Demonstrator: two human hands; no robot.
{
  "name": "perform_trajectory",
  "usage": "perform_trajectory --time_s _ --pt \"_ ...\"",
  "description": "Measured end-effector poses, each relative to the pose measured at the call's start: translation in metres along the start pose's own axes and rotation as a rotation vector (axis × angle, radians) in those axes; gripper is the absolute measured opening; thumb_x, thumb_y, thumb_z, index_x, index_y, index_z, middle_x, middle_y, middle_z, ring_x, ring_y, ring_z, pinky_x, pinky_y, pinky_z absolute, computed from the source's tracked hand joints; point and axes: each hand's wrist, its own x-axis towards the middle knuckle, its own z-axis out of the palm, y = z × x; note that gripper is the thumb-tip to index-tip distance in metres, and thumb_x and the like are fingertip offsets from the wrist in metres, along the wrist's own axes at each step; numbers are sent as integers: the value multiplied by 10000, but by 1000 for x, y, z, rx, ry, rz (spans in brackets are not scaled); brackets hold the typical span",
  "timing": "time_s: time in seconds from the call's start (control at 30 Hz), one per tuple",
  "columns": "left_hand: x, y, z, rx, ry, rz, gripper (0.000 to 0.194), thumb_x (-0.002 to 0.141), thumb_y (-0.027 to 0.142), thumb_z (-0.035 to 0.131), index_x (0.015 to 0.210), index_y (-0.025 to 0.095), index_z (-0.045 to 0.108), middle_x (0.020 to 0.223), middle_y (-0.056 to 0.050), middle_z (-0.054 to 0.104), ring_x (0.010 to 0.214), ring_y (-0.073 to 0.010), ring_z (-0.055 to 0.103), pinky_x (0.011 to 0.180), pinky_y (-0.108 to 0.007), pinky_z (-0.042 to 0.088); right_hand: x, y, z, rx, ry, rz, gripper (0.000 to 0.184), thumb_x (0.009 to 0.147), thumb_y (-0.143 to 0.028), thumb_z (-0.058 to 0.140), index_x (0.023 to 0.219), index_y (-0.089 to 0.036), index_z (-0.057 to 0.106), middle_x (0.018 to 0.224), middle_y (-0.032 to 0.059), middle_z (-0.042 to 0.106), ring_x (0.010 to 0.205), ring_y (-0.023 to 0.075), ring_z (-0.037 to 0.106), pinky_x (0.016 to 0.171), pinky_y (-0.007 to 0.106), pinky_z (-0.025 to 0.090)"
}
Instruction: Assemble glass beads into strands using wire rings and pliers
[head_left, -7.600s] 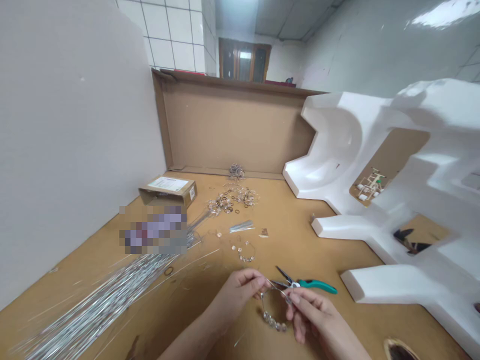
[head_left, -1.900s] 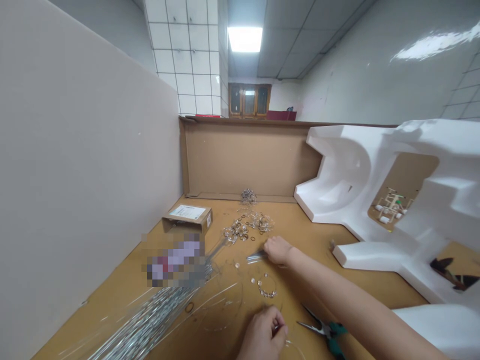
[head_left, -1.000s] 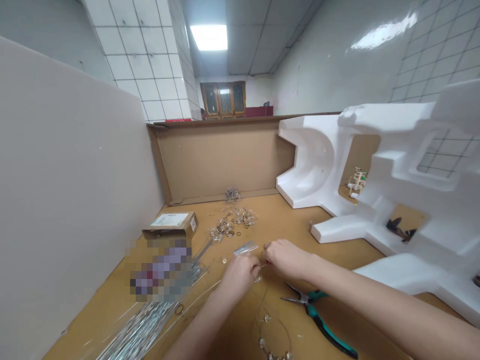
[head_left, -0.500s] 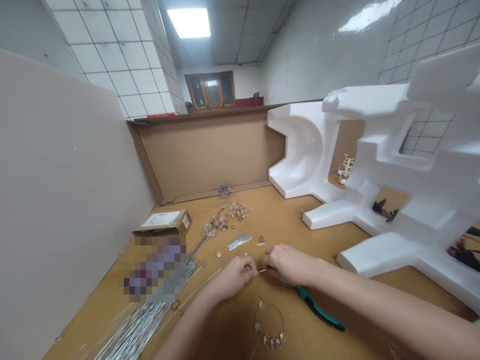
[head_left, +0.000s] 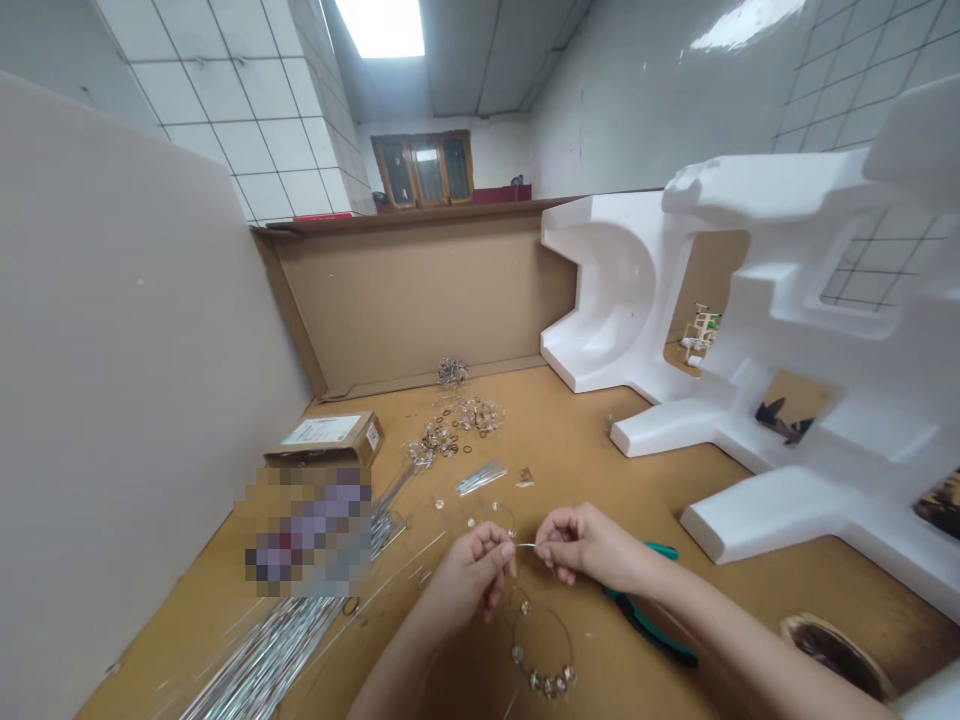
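My left hand [head_left: 480, 568] and my right hand [head_left: 581, 547] face each other low in the middle, each pinching a thin wire [head_left: 526, 545]. A short straight stretch of it shows between the fingertips; the rest is hidden by the fingers or too fine to follow. A clear bead [head_left: 511, 533] shows beside the left fingertips. Below the hands, a wire loop strung with clear beads [head_left: 551, 685] lies on the table. Pliers with green and black handles [head_left: 651, 630] lie partly under my right forearm.
A bundle of silvery wires [head_left: 262, 645] lies at left, near a small cardboard box [head_left: 330, 440]. Beads and small rings [head_left: 435, 440] are heaped farther back, behind a few short rods [head_left: 482, 478]. White foam packing [head_left: 720, 430] stands at right; a cardboard wall [head_left: 420, 300] closes the back.
My right hand has turned, so its thumb and fingertips now show, and more of the pliers is visible behind it. My left hand's fingers have shifted on the wire. The view has tilted slightly.
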Motion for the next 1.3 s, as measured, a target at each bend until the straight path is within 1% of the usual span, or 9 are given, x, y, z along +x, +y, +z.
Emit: perform_trajectory --time_s 0.17,0.4,0.53,0.7,0.8,0.93,1.07,1.23,1.3 --pt "-2 -11 0 6 61 -4 213 730 365 508 714 168 428 636 44 548 303 -5 294 268 -130 216 -1 11 10 2 60 17 144 718 -269 477 686 -143 541 515 -45 504 426 62 452 441 170 374" --pt "-2 -20 1 -20 76 -31 241 701 378 552 694 157 455 587 49 539 331 -5 293 319 -139 220 -3 6 15 -126 173 -64 100 674 -196 518 617 -167 595 575 -27 533 539 91 438 522 198 314" --pt "-2 -20 5 -29 88 -30 245 699 403 542 692 177 451 570 65 507 314 -22 308 289 -149 238 -1 5 21 -96 223 -73 93 671 -182 519 612 -174 590 593 -19 549 567 106 451 545 214 307" --pt "0 -22 7 -54 102 3 226 714 394 531 696 184 452 532 81 476 308 -29 307 293 -149 257 4 13 26 88 226 -2 162 722 -307 499 667 -168 561 499 -39 512 454 93 455 477 208 330" --pt "2 -26 7 -89 120 -14 241 700 403 554 693 174 481 532 69 507 300 -27 306 308 -157 227 5 17 26 206 195 59 235 693 -388 527 666 -156 552 460 -43 512 405 88 460 451 211 357" --pt "2 -27 8 -85 156 28 231 653 362 624 636 139 565 472 38 535 422 -72 442 453 -184 324 3 21 26 306 94 126 305 605 -439 608 625 -139 554 451 -19 550 386 100 495 422 222 393" --pt "-3 -16 13 -71 120 41 200 666 328 616 634 131 609 471 24 554 472 -101 491 516 -209 362 1 25 29 340 45 130 334 616 -467 613 627 -142 539 413 -26 541 349 87 482 379 198 370" --pt "-3 -13 15 -103 360 105 241 709 404 558 690 163 560 608 32 577 407 -54 411 418 -177 320 3 25 27 630 212 122 295 590 -400 690 627 -141 553 526 -15 588 472 113 579 447 201 431" --pt "-1 -17 19 -150 374 94 261 672 420 595 746 177 533 633 43 563 373 -38 364 362 -164 270 2 24 26 796 251 129 243 611 -337 701 657 -139 567 635 8 624 590 126 614 532 211 463"
